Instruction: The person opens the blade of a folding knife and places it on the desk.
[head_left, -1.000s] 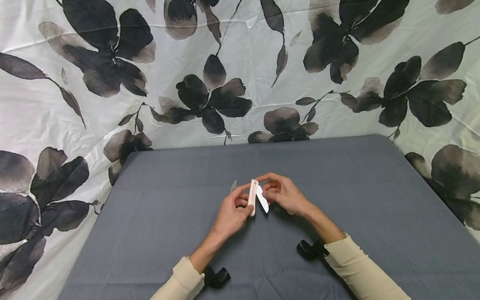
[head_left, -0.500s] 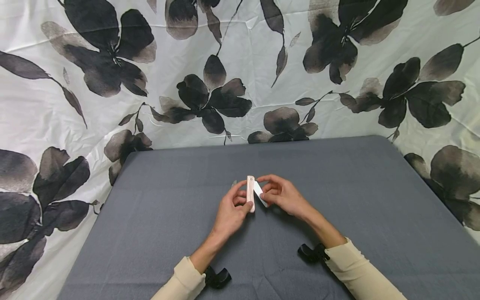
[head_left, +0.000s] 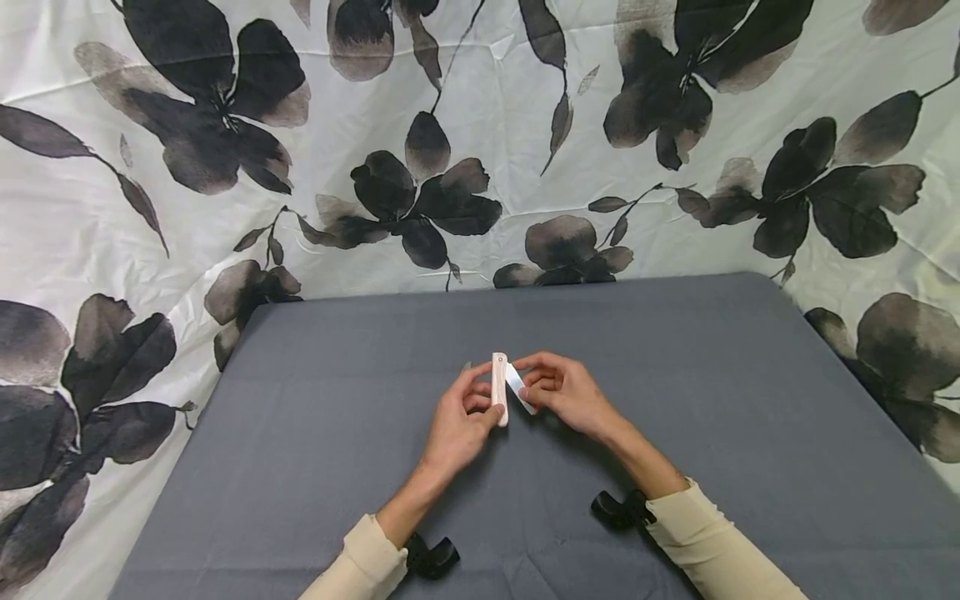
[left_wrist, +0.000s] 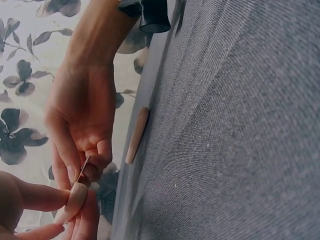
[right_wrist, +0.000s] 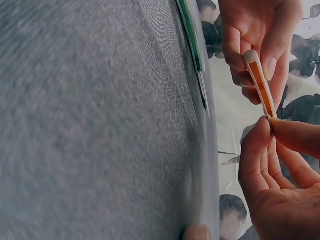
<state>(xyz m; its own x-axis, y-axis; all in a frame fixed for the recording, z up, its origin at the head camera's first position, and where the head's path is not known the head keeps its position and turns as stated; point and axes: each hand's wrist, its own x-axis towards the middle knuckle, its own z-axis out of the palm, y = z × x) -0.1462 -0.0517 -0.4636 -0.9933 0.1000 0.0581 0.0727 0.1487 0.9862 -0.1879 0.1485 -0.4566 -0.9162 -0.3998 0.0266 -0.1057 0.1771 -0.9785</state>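
A small folding knife [head_left: 499, 388] with a pale pink handle is held above the table, its blade [head_left: 514, 380] partly swung out at a narrow angle. My left hand [head_left: 459, 423] holds the handle between thumb and fingers. On the other side, my right hand [head_left: 567, 397] pinches the blade, its thumb over the lower part and index fingertip near the pivot end. The right wrist view shows the long orange-coloured slot of the handle [right_wrist: 259, 80]. In the left wrist view, the thin blade [left_wrist: 85, 166] appears nearly edge-on between the hands.
Behind my left hand, a pointed grey tip [head_left: 467, 366] peeks out. A green-handled knife [right_wrist: 190, 37] lies on the cloth in the right wrist view. A long tan object [left_wrist: 137, 135] lies on the grey table cloth [left_wrist: 235, 125]. A floral sheet [head_left: 525, 108] hangs behind the table.
The folding knife has shifted slightly left and up, and its handle has turned more upright. My right thumb now covers more of the blade's lower end. Little differs over the last half second.
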